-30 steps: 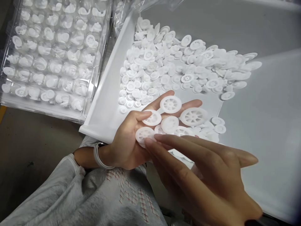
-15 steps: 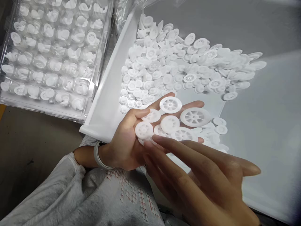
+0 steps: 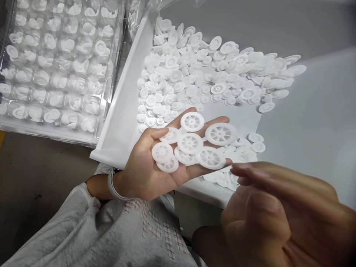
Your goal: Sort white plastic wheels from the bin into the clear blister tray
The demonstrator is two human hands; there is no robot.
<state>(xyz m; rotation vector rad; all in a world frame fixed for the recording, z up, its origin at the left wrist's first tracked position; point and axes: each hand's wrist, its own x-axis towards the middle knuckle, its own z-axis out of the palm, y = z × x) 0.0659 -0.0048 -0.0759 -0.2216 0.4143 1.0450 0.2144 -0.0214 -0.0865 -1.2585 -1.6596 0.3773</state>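
A: What's the left hand (image 3: 155, 167) doing with all those pieces?

B: It lies palm up, fingers spread wide and nearly flat, so the white plastic wheels (image 3: 191, 144) rest loose on the palm and fingers like on a little plate. Nothing is pinched; they simply lie there, some overlapping, spokes facing up, which seems meant to let each one be looked over

A: And the right hand (image 3: 280, 211)?

B: Close to the camera, just beside the left fingertips, holding nothing that I can see. Its fingers (image 3: 250, 172) are stretched out together and point toward the wheels, tips near them but not touching

A: Where do the wheels come from?

B: Probably the big heap of wheels (image 3: 211, 74) lying in the white tray (image 3: 116, 126), right behind the open hand. The hand hovers over the tray's near corner, so a dropped piece would likely fall back in

A: And on the left?

B: A clear plastic pocket tray (image 3: 55, 70), with white parts sitting in its pockets. It lies touching the white tray's side wall

A: Anything else?

B: A grey sleeve (image 3: 83, 222) and a wristband (image 3: 111, 183) on the left arm
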